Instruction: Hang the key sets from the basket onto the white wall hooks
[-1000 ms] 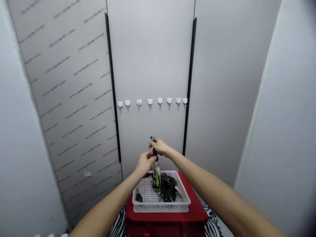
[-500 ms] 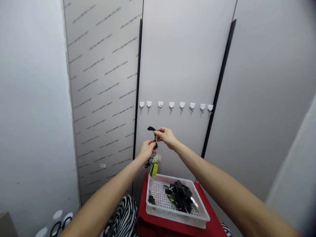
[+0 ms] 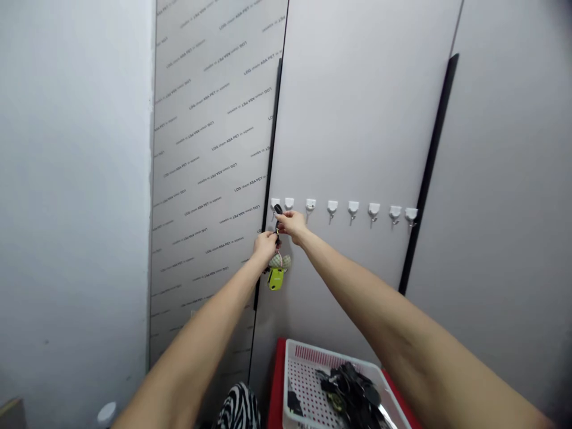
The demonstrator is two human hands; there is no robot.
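Note:
Both my hands hold one key bunch (image 3: 277,269) up against a grey cabinet door. My right hand (image 3: 292,225) pinches its black top loop just below the leftmost white hook (image 3: 275,204). My left hand (image 3: 265,245) grips the bunch lower down, where a lime-green tag and a pale fob dangle. A row of several white hooks (image 3: 353,208) runs to the right along the door, all bare.
Below, a white perforated basket (image 3: 302,364) with a heap of dark keys (image 3: 353,390) sits on a red stand (image 3: 276,387). A black door handle strip (image 3: 428,167) runs down the right. A film-covered panel (image 3: 210,149) stands at left, zebra-print fabric (image 3: 241,408) below.
Both hands have lifted the key bunch from above the basket up and left to the leftmost hook. My view has swung left and up, so the basket now sits low in frame.

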